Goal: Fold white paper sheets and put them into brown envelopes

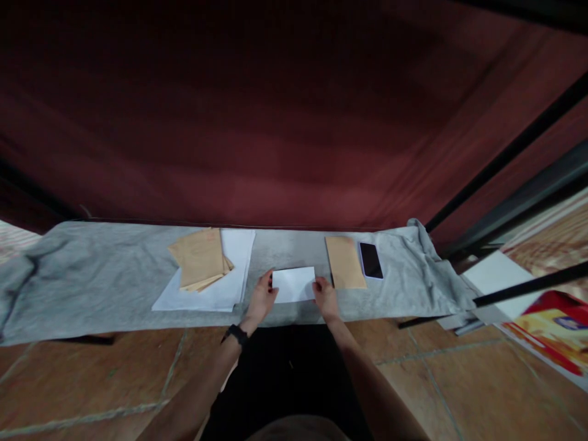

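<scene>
Between my two hands is a small white rectangle of paper [293,285], apparently folded, over the front part of the cloth-covered bench. My left hand [263,297] grips its left edge, thumb in front and fingers behind. On the opposite short edge, my right hand [324,296] pinches the paper with fingers curled. Just right of that hand lies a brown envelope [346,263], flat on the cloth. Left of my left hand, several brown envelopes [202,257] rest in a fanned pile on top of white paper sheets [229,298].
A phone [371,260] with a dark screen lies beside the single envelope. Grey cloth [114,275] covers the long narrow bench, wrinkled at both ends. A dark red panel [275,153] rises behind it. Black metal bars [528,285] and a red-yellow box [558,327] stand at right.
</scene>
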The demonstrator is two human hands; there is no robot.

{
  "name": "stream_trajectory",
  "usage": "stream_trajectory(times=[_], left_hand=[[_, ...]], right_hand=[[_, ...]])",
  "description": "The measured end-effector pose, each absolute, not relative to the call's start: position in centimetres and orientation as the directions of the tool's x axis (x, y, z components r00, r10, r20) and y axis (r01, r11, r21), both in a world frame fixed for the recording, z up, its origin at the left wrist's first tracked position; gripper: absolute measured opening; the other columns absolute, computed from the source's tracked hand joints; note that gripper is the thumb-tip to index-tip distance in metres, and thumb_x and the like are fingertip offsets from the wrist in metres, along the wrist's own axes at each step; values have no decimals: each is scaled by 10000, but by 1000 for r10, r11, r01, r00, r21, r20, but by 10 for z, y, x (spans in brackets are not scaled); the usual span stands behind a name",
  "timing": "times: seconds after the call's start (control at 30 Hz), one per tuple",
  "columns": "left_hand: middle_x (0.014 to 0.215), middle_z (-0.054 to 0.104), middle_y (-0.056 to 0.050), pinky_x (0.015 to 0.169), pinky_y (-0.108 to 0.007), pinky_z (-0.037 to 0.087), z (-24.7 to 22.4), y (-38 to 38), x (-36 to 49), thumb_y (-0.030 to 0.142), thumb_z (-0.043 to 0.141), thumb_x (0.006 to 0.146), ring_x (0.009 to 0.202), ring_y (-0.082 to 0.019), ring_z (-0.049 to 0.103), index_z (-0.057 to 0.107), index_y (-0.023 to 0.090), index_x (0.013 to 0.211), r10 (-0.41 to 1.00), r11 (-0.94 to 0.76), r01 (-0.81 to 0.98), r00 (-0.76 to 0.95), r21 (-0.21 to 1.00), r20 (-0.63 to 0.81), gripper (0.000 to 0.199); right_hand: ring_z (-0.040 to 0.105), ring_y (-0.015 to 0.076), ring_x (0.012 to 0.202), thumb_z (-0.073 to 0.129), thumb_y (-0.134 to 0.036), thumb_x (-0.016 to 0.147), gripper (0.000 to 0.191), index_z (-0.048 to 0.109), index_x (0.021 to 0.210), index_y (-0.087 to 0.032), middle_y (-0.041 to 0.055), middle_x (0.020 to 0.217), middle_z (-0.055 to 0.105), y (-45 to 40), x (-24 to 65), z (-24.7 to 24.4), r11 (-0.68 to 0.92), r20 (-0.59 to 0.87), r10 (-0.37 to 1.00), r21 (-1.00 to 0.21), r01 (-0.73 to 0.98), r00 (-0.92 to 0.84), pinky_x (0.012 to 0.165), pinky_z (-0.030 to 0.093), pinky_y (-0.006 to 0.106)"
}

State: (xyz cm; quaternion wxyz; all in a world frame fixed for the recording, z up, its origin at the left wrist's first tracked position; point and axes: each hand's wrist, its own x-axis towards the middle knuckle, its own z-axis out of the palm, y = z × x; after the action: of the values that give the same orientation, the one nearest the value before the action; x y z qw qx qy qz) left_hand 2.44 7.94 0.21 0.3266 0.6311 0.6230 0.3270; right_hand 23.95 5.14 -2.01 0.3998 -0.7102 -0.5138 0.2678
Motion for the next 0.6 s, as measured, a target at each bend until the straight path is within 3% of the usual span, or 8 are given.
stream_trajectory(times=[0.1,0.17,0.23,0.3,0.5,0.6], left_hand=[[1405,535,-136,1054,-407,441,3,71,31,155,510,892,1269,-239,542,499,200,1391,950,-298,812,199,502,241,501],[1519,440,-127,1152,-463,332,4,62,37,259,490,953,1401,-264,411,495,213,1409,856,-505,816,431,281,285,457],[1563,398,-85,1201,-486,240,4,51,44,367,482,977,1455,-257,332,488,244,1421,727,-682,716,641,151,245,461],[1583,372,-60,1220,-485,188,-1,42,48,445,456,986,1475,-237,295,458,255,1446,649,-759,640,734,115,200,498],[1607,312,-93,1231,-461,134,-14,33,50,497,434,985,1497,-227,238,370,208,1505,659,-752,648,736,123,154,598],[1605,310,-109,1232,-467,125,-13,35,49,514,430,983,1500,-228,230,350,199,1516,643,-766,630,751,125,150,625]], right_hand=[[704,214,778,416,-264,915,271,662,1015,-209,69,851,739,56,238,-21,-133,92,939,-793,594,332,693,532,279],[716,236,838,370,-259,938,320,643,1093,-198,102,942,747,58,237,-21,-121,125,936,-762,636,328,748,530,310],[717,247,902,335,-259,958,357,612,1172,-186,126,1033,739,59,236,-23,-111,150,935,-734,670,320,800,524,331],[709,247,955,319,-266,975,377,582,1231,-184,132,1091,723,59,236,-25,-100,165,938,-713,694,305,841,514,340],[680,265,972,343,-242,982,422,519,1353,-142,189,1217,639,52,234,-26,-56,278,932,-529,847,235,818,518,369],[601,286,1156,368,-225,982,426,517,1372,-141,193,1348,571,47,232,-25,2,324,935,-418,908,147,946,480,425]])
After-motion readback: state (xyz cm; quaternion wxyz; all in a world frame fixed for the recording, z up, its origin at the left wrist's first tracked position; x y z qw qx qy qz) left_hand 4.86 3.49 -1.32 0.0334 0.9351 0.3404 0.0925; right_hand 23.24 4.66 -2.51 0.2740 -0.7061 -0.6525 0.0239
